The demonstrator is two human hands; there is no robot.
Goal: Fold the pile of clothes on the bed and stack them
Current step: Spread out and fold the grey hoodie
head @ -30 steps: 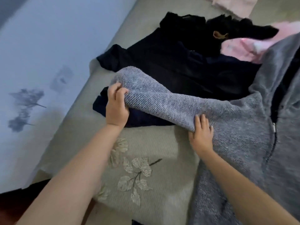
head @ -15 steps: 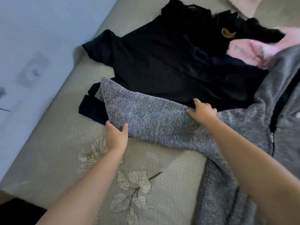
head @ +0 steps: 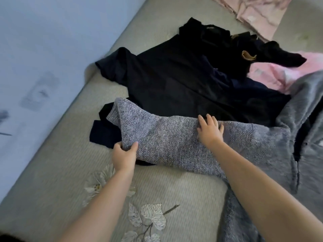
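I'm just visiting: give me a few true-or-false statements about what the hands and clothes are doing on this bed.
1. The left hand grips the end of the grey knit sleeve. True.
2. The right hand lifts a pink garment. False: it rests flat on the grey sleeve.
3. Dark clothes lie behind the sleeve. True.
4. The grey sleeve is already folded in a stack. False: it lies stretched out across the bed.
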